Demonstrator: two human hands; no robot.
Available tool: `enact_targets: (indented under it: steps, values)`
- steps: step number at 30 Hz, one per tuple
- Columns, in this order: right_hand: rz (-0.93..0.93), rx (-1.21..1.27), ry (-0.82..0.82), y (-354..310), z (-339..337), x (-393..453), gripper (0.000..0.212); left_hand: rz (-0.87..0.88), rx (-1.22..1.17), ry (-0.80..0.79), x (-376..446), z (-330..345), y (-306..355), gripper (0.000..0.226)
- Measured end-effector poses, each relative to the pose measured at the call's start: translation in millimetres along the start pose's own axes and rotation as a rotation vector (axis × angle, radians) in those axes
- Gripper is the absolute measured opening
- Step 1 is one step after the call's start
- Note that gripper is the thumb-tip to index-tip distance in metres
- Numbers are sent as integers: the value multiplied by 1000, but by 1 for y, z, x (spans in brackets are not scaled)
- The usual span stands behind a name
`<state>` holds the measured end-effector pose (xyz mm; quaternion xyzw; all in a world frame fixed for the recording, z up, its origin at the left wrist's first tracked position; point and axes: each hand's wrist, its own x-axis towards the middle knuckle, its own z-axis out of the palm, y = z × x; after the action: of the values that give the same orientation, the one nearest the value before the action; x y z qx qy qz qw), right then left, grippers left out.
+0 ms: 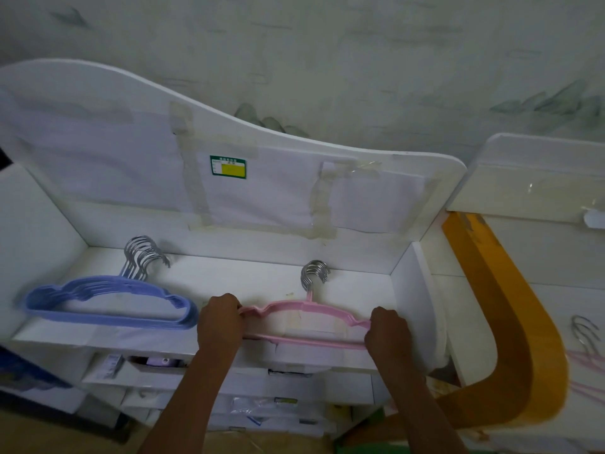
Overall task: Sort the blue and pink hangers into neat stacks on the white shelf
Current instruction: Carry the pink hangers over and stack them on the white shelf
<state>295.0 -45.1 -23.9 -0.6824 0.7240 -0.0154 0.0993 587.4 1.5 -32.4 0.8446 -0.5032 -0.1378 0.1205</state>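
Observation:
A stack of several blue hangers lies flat on the left half of the white shelf, their metal hooks fanned toward the back wall. On the right half lies a stack of pink hangers, hooks bunched at the back. My left hand grips the pink stack's left end and my right hand grips its right end, both at the shelf's front edge.
A tall white back panel with taped paper rises behind the shelf. Drawers and small boxes sit below the shelf. To the right runs an orange curved band, and more pink hangers lie at the far right edge.

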Motion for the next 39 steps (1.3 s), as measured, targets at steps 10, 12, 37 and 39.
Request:
enact_targets:
  steps: [10,12,37,39]
  values:
    - [21,45,67,3,-2,-1,9,-30,51,-7,5,-2,5,17]
    - [8,79,92,8,1,-4,12,-20,35,4,5,1,-2,18]
    - [81,81,31,5,-3,-5,18,-34,-73,48,-3,7,-3,16]
    - [86,62,31,3,-3,-3,19,-40,-68,52,-2,6,-2,12]
